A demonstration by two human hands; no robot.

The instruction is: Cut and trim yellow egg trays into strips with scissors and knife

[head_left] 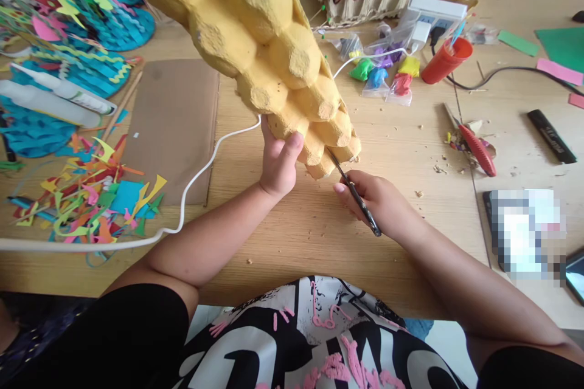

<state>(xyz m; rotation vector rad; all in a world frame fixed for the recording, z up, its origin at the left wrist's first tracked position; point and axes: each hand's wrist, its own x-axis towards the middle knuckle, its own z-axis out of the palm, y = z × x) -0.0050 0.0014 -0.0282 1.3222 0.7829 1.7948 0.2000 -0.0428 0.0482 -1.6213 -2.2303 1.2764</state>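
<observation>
"So, from the head view, where is the yellow egg tray (278, 55)?"

"Held tilted over the middle of the counter (255, 249), its narrow end pointing toward the near edge and its other end running out of sight at the top."

"And the hands?"

"Apart from each other, both busy. The left hand (280, 164) is clamped on the tray's left side, thumb in front, the other fingers mostly hidden. The right hand (387, 203) is closed round a dark cutting tool (354, 191), its tip at the tray's low end; I can't tell what kind of tool."

"Anything in the way?"

"A white cable (199, 171) crosses from the counter's left side, close by the left forearm, and passes behind the tray. The tray itself hides much of the far middle."

"What's to the left?"

"A brown cardboard sheet (171, 127), then a heap of paper scraps (98, 200) nearer the front edge, with white bottles (68, 97) beyond it."

"And the far side and right?"

"Stacked egg trays (387, 3) farther back, small bags of coloured material (378, 78) before them, a red cup (444, 62) beside. Toward the right end lie a red-handled tool (477, 149) among shavings and a black marker (552, 137)."
</observation>
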